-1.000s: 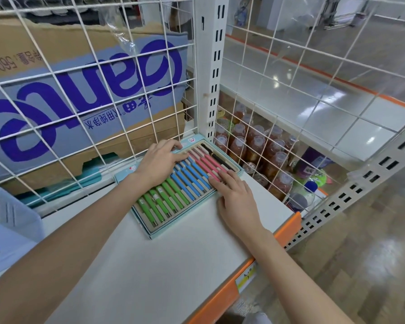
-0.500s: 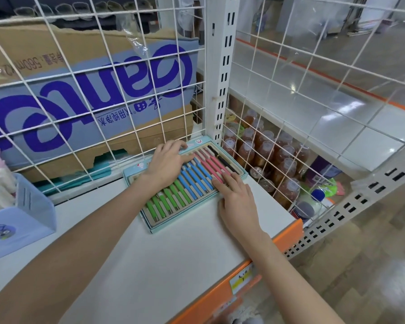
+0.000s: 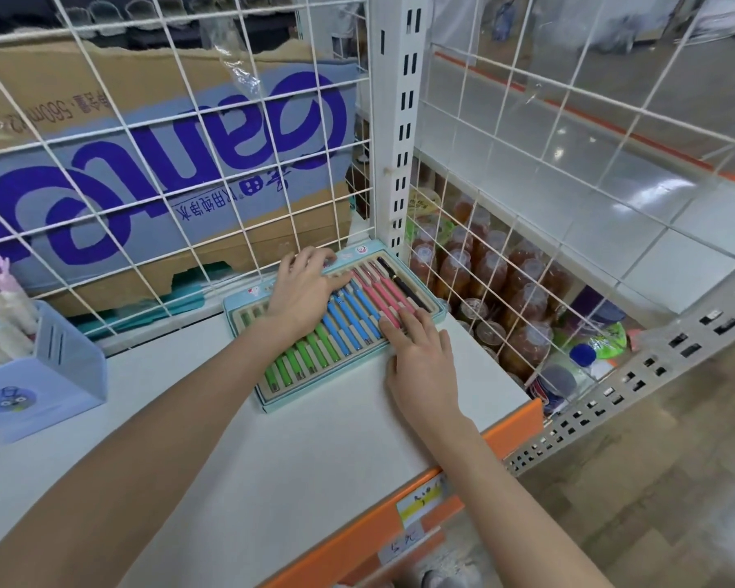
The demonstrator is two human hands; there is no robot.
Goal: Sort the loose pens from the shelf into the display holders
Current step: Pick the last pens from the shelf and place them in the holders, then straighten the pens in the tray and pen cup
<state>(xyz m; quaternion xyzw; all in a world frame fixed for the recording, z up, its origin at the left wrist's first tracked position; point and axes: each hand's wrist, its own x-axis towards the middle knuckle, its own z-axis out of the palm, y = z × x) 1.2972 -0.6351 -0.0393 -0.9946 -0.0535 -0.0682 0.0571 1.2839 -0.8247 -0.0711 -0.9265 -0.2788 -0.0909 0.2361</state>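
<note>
Pen tray lies flat on the white shelf, toward 1 o'clock, its far corner against the upright post. Slots hold green pens, blue pens, pink pens and one black pen at the right end.

Left hand: flat, fingers extended, resting across the tray's far half; grips nothing.
Right hand: flat, fingertips pressing the near ends of the pink pens; grips nothing.

Blue holder with pale pens stands at 9 o'clock, well apart from the tray. Cardboard box behind the wire grid at 11 o'clock.
</note>
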